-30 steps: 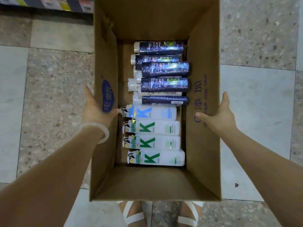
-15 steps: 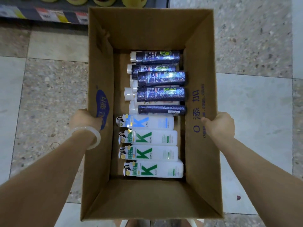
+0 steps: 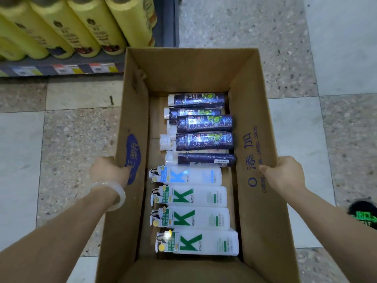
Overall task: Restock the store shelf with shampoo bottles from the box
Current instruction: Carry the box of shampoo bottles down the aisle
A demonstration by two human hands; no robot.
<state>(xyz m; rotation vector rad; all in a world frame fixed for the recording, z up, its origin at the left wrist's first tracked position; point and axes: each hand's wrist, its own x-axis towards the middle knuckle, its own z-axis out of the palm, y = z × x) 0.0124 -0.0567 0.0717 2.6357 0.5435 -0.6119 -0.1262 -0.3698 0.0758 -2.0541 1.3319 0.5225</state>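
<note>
A corrugated cardboard box (image 3: 195, 74) is gripped at its long walls by the left hand (image 3: 109, 170) and right hand (image 3: 284, 174), thumbs curled over the rims. Inside, flat white bottles (image 3: 195, 218) and glossy dark tubes (image 3: 204, 140) are laid crosswise. Yellow cylindrical bottles (image 3: 81, 25), perhaps plastic, are lined up on the shelf (image 3: 61, 69) beyond.
</note>
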